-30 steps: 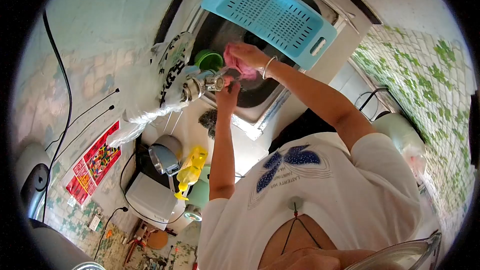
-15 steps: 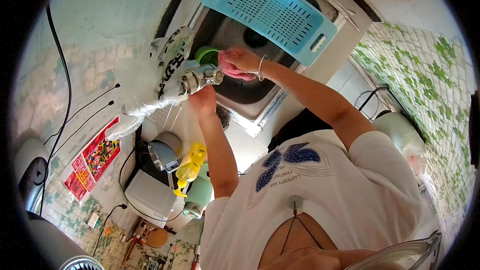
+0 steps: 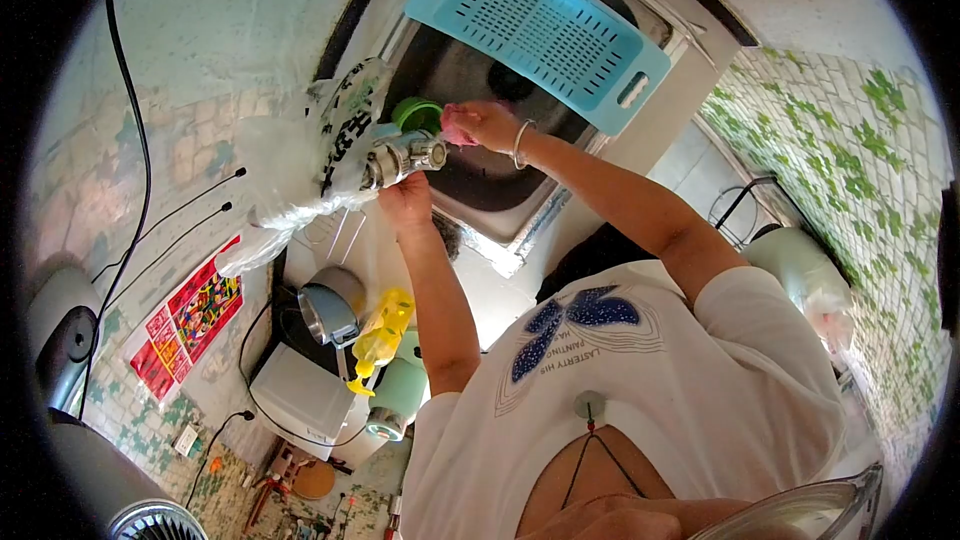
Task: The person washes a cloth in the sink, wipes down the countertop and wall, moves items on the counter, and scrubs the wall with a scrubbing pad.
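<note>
Nearest the shirt: yellow pump bottle (image 3: 383, 332) on the worktop (image 3: 478, 288), a metal pot (image 3: 333, 304) just beside it, contents not readable. Left hand (image 3: 406, 200) at the underside of the tap (image 3: 404, 160); its fingers are partly hidden, so I cannot tell how wide. Right hand (image 3: 490, 127), bracelet (image 3: 521, 144) at the wrist, over the sink (image 3: 495, 187); fingers closed on a pink cloth (image 3: 456, 126), bunched up. Green container (image 3: 413, 111) in the sink, just beside the cloth; inside too shadowed to read. Farthest: slotted blue basket (image 3: 540, 28), lying across the sink's far part.
</note>
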{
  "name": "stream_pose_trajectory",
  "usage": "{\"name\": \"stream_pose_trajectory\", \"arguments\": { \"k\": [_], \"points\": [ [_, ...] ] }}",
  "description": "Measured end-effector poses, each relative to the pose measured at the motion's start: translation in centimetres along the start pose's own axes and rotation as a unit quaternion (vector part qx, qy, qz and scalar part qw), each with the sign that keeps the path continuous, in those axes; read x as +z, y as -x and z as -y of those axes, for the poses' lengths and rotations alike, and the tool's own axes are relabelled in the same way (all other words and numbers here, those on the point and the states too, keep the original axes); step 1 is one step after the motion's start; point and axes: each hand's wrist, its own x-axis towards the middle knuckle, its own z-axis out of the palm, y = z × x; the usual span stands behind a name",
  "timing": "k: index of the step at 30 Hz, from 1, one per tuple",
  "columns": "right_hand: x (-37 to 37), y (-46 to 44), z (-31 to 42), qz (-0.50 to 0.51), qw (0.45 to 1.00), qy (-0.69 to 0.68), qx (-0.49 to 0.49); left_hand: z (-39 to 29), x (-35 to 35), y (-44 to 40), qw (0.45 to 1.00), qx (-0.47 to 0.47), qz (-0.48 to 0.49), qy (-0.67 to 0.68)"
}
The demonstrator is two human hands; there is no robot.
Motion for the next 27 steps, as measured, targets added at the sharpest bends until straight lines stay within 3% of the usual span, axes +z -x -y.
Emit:
{"name": "stream_pose_trajectory", "arguments": {
  "k": [2, 4, 8, 10, 11, 12, 14, 16, 20, 22, 23, 25, 26, 27],
  "points": [
    [-0.1, -0.2, 0.9, -0.008, 0.997, -0.072, -0.008, -0.1, -0.4, -0.3, 1.0, -0.002, 0.003, 0.001],
    [-0.1, -0.1, 1.4, -0.009, 0.969, -0.197, 0.151, -0.1, -0.6, -0.6, 0.999, -0.014, -0.009, 0.028],
    [0.8, -0.3, -1.4, -0.044, 0.984, -0.105, 0.134, 0.6, 0.7, 0.2, 0.995, -0.052, 0.04, 0.071],
    [0.8, -0.1, -0.6, -0.067, 0.982, -0.081, 0.157, 3.0, 5.3, 2.7, 0.997, 0.035, 0.008, -0.069],
    [0.7, -0.1, 0.1, -0.066, 0.982, -0.082, 0.156, 3.5, 5.2, 2.9, 0.997, 0.035, 0.008, -0.07],
    [0.6, 0.0, 0.7, -0.055, 0.978, -0.124, 0.157, 3.9, 5.2, 3.0, 0.977, 0.054, 0.039, -0.202],
    [-0.1, 0.0, 2.3, -0.046, 0.972, -0.165, 0.159, 4.7, 4.4, 2.9, 0.883, 0.085, 0.098, -0.451],
    [-0.8, 0.0, 3.7, 0.001, 0.97, -0.175, 0.171, 5.3, 3.3, 2.7, 0.724, 0.11, 0.15, -0.664],
    [-1.7, -0.5, 3.7, -0.033, 0.967, -0.148, 0.204, 4.8, 1.7, 1.2, 0.789, 0.004, 0.056, -0.612],
    [-2.3, -0.6, 3.4, -0.065, 0.987, -0.045, 0.142, 4.2, 2.9, 1.1, 0.617, -0.009, 0.132, -0.775],
    [-2.5, -0.4, 3.4, -0.065, 0.987, -0.044, 0.142, 3.9, 2.8, 0.9, 0.617, -0.01, 0.132, -0.775],
    [-2.9, 0.2, 3.7, -0.086, 0.99, -0.042, 0.102, 3.4, 2.6, 0.3, 0.427, 0.049, 0.174, -0.886],
    [-3.0, 0.6, 3.9, -0.085, 0.99, -0.042, 0.102, 3.2, 2.2, 0.1, 0.427, 0.049, 0.173, -0.886],
    [-3.1, 1.0, 4.2, -0.102, 0.991, 0.07, 0.06, 2.9, 1.9, 0.0, 0.383, 0.092, 0.186, -0.9]
  ]
}}
